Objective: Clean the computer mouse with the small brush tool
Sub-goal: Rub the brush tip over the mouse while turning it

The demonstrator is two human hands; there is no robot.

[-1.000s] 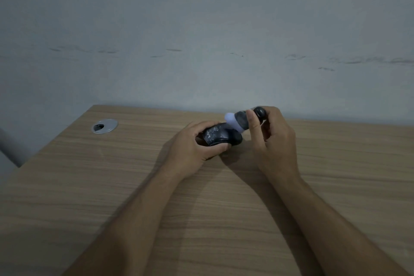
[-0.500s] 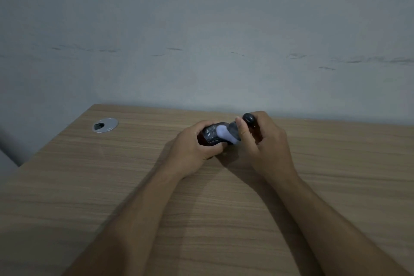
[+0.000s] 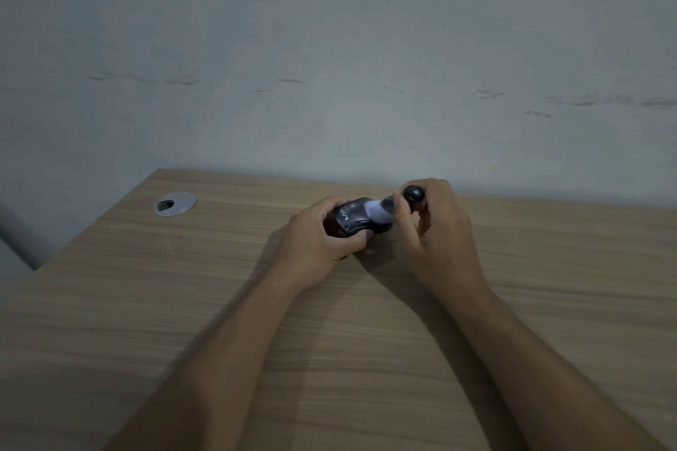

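A black computer mouse [image 3: 353, 218] with pale lettering rests on the wooden desk [image 3: 329, 322] near its far edge. My left hand [image 3: 318, 242] grips the mouse from the left side and holds it tilted. My right hand [image 3: 436, 231] holds a small brush tool [image 3: 397, 203] with a dark rounded handle. Its pale bristle head [image 3: 377, 212] lies against the right part of the mouse's top. Fingers hide much of the mouse's underside and the tool's shaft.
A round silver cable grommet [image 3: 174, 204] sits in the desk at the far left. A plain grey wall [image 3: 329, 66] rises right behind the desk's far edge. The desk's left edge runs diagonally at the left.
The brush head swept down and left onto the mouse, then back slightly right across its top. My left hand has kept hold of the mouse in the same spot.
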